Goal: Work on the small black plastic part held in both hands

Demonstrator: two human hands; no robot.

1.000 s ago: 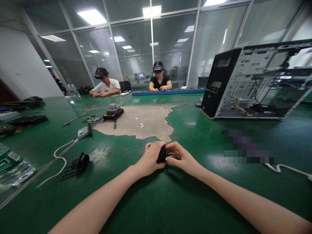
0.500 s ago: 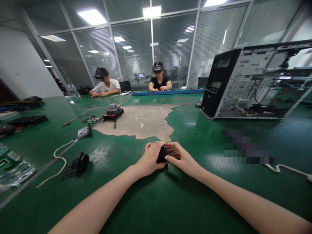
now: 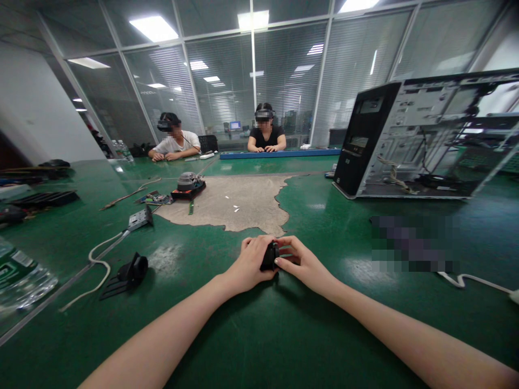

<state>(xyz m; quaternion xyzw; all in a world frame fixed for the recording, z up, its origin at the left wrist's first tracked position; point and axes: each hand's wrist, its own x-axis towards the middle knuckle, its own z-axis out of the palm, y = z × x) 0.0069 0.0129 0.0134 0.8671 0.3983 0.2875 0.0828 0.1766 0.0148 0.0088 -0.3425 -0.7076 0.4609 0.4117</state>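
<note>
A small black object [image 3: 269,257] is between my two hands, just above or on the green table [image 3: 243,340]. My left hand [image 3: 251,260] wraps round its left side, with the fingers over the top and the thumb below. My right hand [image 3: 299,261] holds the right side with its thumb and fingertips. Parts of the object are hidden by my fingers. A black plastic piece with a round end [image 3: 132,271] lies to the left of my left forearm.
An open computer case [image 3: 367,143] stands at the right. A water bottle [image 3: 22,275] and a white cable [image 3: 106,265] are at the left. Beyond my hands are a bare brown patch [image 3: 243,197] and a motor-like part [image 3: 188,182]. Two people sit across the table.
</note>
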